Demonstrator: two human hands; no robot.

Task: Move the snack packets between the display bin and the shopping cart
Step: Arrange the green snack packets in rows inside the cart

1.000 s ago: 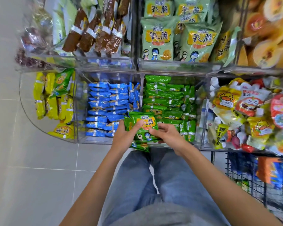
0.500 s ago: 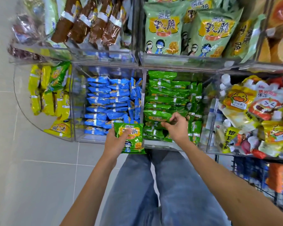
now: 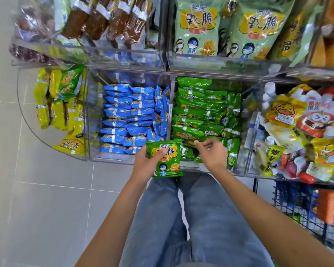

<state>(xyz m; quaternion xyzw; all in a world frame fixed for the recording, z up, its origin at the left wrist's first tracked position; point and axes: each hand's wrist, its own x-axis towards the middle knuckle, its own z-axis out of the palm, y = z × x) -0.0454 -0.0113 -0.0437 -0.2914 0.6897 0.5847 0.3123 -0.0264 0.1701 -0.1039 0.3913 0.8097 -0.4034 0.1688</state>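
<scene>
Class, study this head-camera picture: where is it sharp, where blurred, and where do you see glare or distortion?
Head view: the green packet in the left hand is sharp; the shopping cart at the right edge is smeared; glare streaks the clear bin walls; the wide lens bows the shelf edges.

- On the pale green bags [image 3: 198, 26], upper right of the frame: small "常記" above large "掌心脆".
- On the green packet [image 3: 170, 162], held at the centre: "常記" on top and a large "脆"; the rest is covered.
- On the yellow packet [image 3: 70, 144], lower left: the same large characters, upside down.
- On the yellow-green pouch [image 3: 274, 160], at right: begins with "银"; the rest is unclear.
</scene>
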